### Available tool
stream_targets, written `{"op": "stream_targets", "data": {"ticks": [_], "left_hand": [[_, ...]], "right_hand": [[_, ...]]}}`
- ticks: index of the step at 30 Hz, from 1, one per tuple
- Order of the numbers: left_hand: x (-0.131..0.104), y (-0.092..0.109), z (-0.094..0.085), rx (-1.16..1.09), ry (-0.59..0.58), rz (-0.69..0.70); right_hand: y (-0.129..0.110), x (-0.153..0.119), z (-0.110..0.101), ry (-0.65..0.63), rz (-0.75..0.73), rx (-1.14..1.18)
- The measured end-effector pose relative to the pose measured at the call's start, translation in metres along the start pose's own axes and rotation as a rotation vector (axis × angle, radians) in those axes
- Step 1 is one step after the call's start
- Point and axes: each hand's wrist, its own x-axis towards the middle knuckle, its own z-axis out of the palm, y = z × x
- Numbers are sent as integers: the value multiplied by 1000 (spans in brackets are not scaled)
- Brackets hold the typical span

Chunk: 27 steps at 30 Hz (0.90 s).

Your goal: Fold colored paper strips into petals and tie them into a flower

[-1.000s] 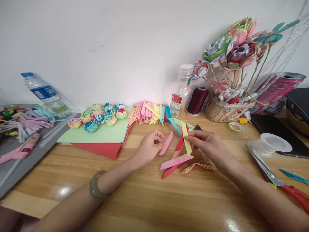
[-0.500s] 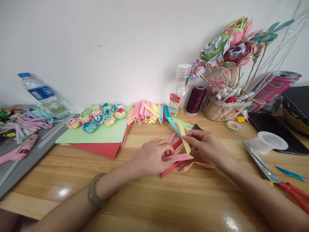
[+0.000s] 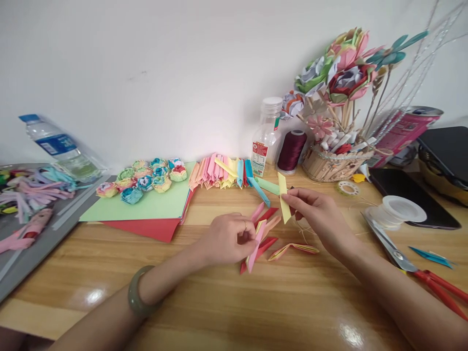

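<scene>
My left hand (image 3: 231, 238) is closed, pinching a folded pink paper strip (image 3: 257, 246) with a yellow edge, held upright above the table. Between the thumb and fingers of my right hand (image 3: 314, 207) stands a folded yellow paper strip (image 3: 283, 199). Under and around my hands lie several folded strips: a red strip (image 3: 266, 247), a peach strip (image 3: 272, 224) and a blue strip (image 3: 261, 191). Nearer to me, a bundle of yellow and orange folded paper (image 3: 294, 248) rests on the wood.
Paper flowers (image 3: 146, 180) sit on green paper sheets (image 3: 109, 208) at left. Folded paper pieces (image 3: 215, 170) stand in a row by the wall. Behind are a clear bottle (image 3: 263, 141), a thread spool (image 3: 291, 152) and a flower basket (image 3: 331, 163). Scissors (image 3: 397, 253) lie at right.
My left hand has turned the pink strip from lying flat to upright. My right hand has drawn the yellow strip away from it, to the right. The view has shifted slightly.
</scene>
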Motion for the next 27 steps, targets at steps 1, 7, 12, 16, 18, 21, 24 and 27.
{"op": "stream_targets", "data": {"ticks": [1,7,12,16,18,21,24,27], "left_hand": [[-1,1,-1,-31,-56,44],[-3,5,-2,-123,-37,19],[-4,9,1,-94,-130,161],[-3,6,5,-104,17,45],[-3,2,5,-84,135,-65],[-2,-1,6,-62,208,-120],[-1,0,7,-43,202,-80],[-1,1,8,-37,204,-44]], "right_hand": [[1,0,0,1,-2,4],[4,2,-1,-2,-16,28],[4,1,-1,4,-11,16],[3,0,-1,6,0,8],[3,0,-1,4,12,13],[1,-1,-1,0,20,15],[1,-1,-1,-11,15,2],[1,-1,-1,-15,6,-3]]}}
